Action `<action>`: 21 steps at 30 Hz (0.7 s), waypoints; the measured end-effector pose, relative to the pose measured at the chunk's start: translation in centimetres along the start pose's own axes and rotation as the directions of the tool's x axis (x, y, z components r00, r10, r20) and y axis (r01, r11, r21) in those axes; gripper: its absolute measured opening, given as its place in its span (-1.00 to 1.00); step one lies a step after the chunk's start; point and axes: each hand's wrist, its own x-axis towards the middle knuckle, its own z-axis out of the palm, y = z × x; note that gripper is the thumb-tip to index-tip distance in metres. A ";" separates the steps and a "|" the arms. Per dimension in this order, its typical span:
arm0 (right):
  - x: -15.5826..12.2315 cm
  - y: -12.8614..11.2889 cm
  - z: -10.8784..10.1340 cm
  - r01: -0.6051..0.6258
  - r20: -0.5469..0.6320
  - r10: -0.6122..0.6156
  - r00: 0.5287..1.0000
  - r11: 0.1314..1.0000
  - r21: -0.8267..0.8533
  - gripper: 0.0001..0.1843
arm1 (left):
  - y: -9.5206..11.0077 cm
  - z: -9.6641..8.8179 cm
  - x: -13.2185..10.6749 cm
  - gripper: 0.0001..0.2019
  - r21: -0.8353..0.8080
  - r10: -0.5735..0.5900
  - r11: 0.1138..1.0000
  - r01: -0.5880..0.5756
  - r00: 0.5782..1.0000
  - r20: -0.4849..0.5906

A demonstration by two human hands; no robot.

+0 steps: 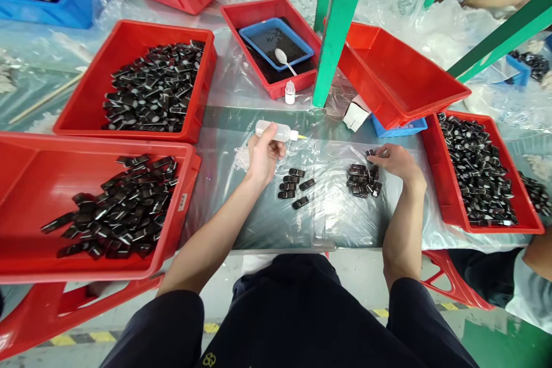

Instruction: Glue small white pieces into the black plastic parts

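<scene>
A translucent white squeeze bottle (276, 131) with a thin yellow tip lies sideways in my left hand (264, 158), its tip pointing right. My right hand (401, 162) pinches a small black part (371, 153) at the upper edge of a cluster of glossy black parts (362, 181). Between my hands and nearer me lies a smaller group of black parts (288, 187), some lined up and two set apart at an angle. White shreds (242, 157) lie on the plastic sheet (267, 224) beside my left hand.
Red bins of black parts stand left (190, 152) and right (524, 207). Behind are a red tray (276, 89) holding a blue tray (259, 31) and white spoon (281, 56), a small dropper bottle (290, 93), a green post (336, 29) and a tilted red bin (414, 80). Other people sit nearby.
</scene>
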 end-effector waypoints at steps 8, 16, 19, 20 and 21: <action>-1.9 -6.7 4.7 0.428 -0.221 -0.409 0.886 0.533 0.730 -0.35 | 0.0 0.0 0.1 -0.42 -0.037 -0.009 0.999 0.008 1.000 -0.005; -4.3 -9.6 8.3 0.309 -0.053 -0.573 0.818 0.359 0.881 -0.39 | 0.1 -0.1 0.0 -0.44 -0.028 -0.021 0.999 0.021 1.000 -0.011; -3.5 -9.1 8.4 0.387 -0.119 -0.542 0.832 0.413 0.824 -0.44 | 0.1 -0.1 0.0 -0.44 -0.024 -0.023 0.999 0.023 1.000 -0.004; -3.3 -8.9 8.5 0.418 -0.147 -0.522 0.840 0.450 0.790 -0.48 | 0.1 0.0 0.0 -0.44 -0.025 -0.021 0.999 0.021 1.000 -0.001; -3.2 -8.8 8.5 0.446 -0.174 -0.504 0.846 0.491 0.748 -0.53 | 0.1 0.0 -0.1 -0.44 -0.027 -0.017 0.999 0.017 1.000 0.003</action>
